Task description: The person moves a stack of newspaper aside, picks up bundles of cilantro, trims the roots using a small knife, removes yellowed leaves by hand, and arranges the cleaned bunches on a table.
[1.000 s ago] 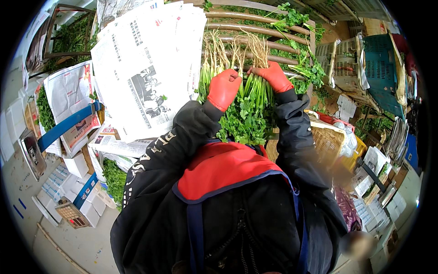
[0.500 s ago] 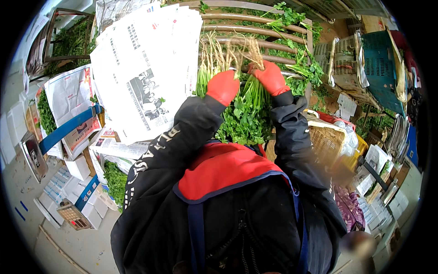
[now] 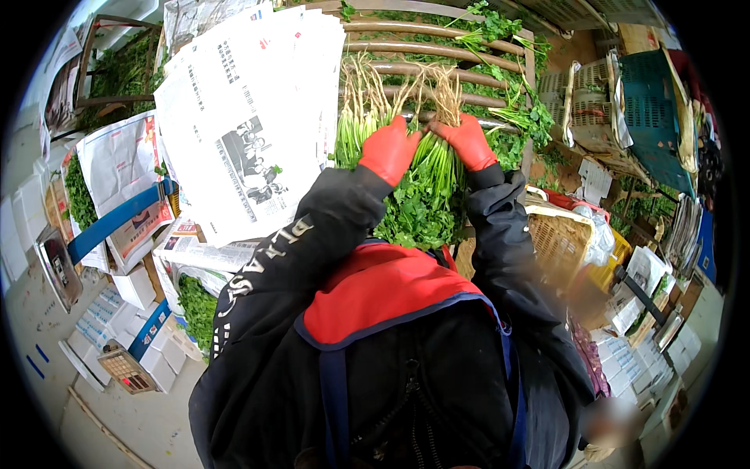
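Both my hands wear red gloves and are close together over a slatted rack of brown bars (image 3: 406, 69). My right hand (image 3: 466, 142) is closed around the upper stems of a coriander bunch (image 3: 426, 205), just below its pale roots. Leaves of the bunch hang toward my apron, and its roots point away from me. My left hand (image 3: 389, 150) is closed at the left side of the same stems; its fingertips are partly hidden. Beside it, more rooted coriander stems (image 3: 355, 121) lie on the rack.
A stack of newspaper sheets (image 3: 226, 117) lies left of the rack. Loose coriander sprigs (image 3: 531, 121) lie along the rack's right side. Farther right are a yellow basket (image 3: 558, 234) and a teal crate (image 3: 652, 117). Scales with blue arms (image 3: 117, 219) stand at left.
My left hand has shifted slightly right, and my right hand has moved a little down and right. The roots above the right hand now spread more upright.
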`<move>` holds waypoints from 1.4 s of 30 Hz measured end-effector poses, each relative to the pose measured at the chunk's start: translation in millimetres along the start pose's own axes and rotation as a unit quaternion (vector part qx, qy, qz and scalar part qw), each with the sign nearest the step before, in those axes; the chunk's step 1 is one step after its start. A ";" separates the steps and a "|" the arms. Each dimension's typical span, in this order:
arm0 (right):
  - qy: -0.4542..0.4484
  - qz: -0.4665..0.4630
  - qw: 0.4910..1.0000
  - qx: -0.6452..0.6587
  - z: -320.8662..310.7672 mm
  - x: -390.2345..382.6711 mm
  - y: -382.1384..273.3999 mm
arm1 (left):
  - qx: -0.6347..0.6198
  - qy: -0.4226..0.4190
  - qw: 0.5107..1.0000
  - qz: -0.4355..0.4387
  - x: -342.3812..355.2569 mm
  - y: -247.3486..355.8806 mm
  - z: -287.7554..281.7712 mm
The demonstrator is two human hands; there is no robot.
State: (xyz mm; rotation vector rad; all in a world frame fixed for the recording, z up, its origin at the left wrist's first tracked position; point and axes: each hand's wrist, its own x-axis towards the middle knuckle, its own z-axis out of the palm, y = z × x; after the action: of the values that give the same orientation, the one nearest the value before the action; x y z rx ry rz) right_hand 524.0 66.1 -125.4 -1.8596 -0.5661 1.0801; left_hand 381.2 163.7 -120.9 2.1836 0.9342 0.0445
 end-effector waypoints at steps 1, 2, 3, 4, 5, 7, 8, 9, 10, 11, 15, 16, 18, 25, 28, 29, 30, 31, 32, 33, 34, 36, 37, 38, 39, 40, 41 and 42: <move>-0.007 -0.001 1.000 -0.005 -3.1 -4.5 4.4 | 0.058 -0.042 0.997 0.001 4.2 5.6 3.8; -0.015 -0.008 0.999 0.031 -2.1 -11.0 -0.7 | 0.066 -0.038 0.997 0.026 8.1 2.4 11.5; -0.026 -0.018 0.997 0.068 -0.8 -15.6 -6.3 | 0.074 -0.029 0.996 0.049 12.1 -3.0 18.6; -0.036 -0.028 0.994 0.104 -1.1 -21.5 -13.5 | 0.083 -0.021 0.994 0.071 14.7 -8.7 25.6; -0.055 -0.060 0.994 0.079 -8.2 -28.0 -23.4 | 0.096 -0.019 0.993 0.070 15.9 -12.2 26.3; -0.048 -0.086 0.980 0.173 -30.3 -38.4 -28.6 | 0.050 -0.021 0.997 0.060 20.6 -13.7 23.9; -0.049 -0.083 0.968 0.232 -40.5 -42.3 -28.1 | 0.027 -0.025 0.998 0.056 21.0 -13.1 21.4; -0.002 -0.022 0.968 0.250 -44.2 -45.7 -27.5 | 0.003 -0.025 0.998 0.057 22.9 -13.6 17.3; 0.044 0.062 0.955 0.287 -42.1 -42.4 -28.0 | -0.035 -0.033 0.997 0.061 21.0 -13.4 14.6; 0.029 0.078 0.962 0.260 -41.8 -36.3 -32.4 | -0.072 -0.039 0.994 0.067 20.6 -11.7 11.1; -0.042 -0.006 0.999 0.028 -20.1 4.4 -11.9 | -0.151 -0.037 0.983 0.095 15.8 -9.1 12.8; -0.026 -0.039 0.999 -0.020 -14.6 10.0 -1.9 | -0.158 -0.028 0.982 0.102 15.1 -9.4 15.9; -0.018 -0.022 0.999 -0.030 -11.4 5.0 -17.5 | -0.271 -0.093 0.958 0.016 15.3 -12.9 13.5; 0.069 0.025 0.997 0.026 -44.8 -24.3 -7.4 | -0.415 -0.149 0.893 -0.094 9.0 5.3 -8.3; 0.118 0.017 0.992 -0.049 -79.9 -36.6 18.0 | -0.523 -0.165 0.833 -0.074 40.8 18.0 -50.7; 0.109 0.026 0.991 -0.068 -88.6 -41.2 33.3 | -0.544 -0.118 0.830 -0.023 58.7 25.0 -72.3; 0.100 0.032 0.991 -0.088 -95.8 -42.7 46.3 | -0.549 -0.063 0.833 0.014 85.3 26.5 -85.2; 0.081 0.035 0.990 -0.105 -95.8 -36.6 54.3 | -0.613 -0.038 0.785 0.077 104.4 25.0 -99.7; 0.087 0.039 0.991 -0.096 -95.9 -39.8 53.2 | -0.608 -0.048 0.774 0.170 114.1 38.2 -114.2; 0.092 0.042 0.991 -0.086 -95.7 -43.7 52.2 | -0.580 -0.039 0.801 0.146 109.0 39.6 -114.8; 0.097 0.045 0.991 -0.076 -94.8 -46.8 50.3 | -0.551 -0.029 0.825 0.122 98.8 40.0 -115.5; 0.062 0.016 0.998 0.023 -84.4 -42.2 30.4 | -0.351 -0.103 0.931 -0.012 68.1 14.4 -86.4; 0.037 -0.002 0.994 0.104 -78.0 -38.5 24.1 | -0.208 -0.079 0.975 -0.001 46.9 15.4 -71.5; 0.010 -0.019 0.983 0.181 -71.1 -36.0 12.3 | -0.063 0.002 0.996 0.068 31.9 -3.5 -45.8; -0.048 0.031 0.967 0.247 -64.4 -34.6 -8.8 | 0.006 0.022 0.999 0.047 13.8 -6.4 -39.1; -0.095 0.036 0.963 0.250 -59.3 -25.4 -14.1 | 0.039 0.006 0.999 0.037 3.3 -8.1 -33.7; -0.093 0.050 0.976 0.191 -48.3 -10.5 -14.7 | 0.073 -0.009 0.997 0.026 -5.0 -10.5 -29.1; -0.092 0.065 0.985 0.132 -35.9 7.2 -10.3 | 0.106 -0.024 0.994 0.012 -10.6 -12.8 -25.0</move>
State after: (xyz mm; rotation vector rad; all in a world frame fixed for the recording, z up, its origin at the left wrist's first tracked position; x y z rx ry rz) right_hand 558.8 59.8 -111.6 -1.5929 -0.3865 1.3550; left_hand 358.1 178.4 -108.7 2.3804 0.9222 -0.1004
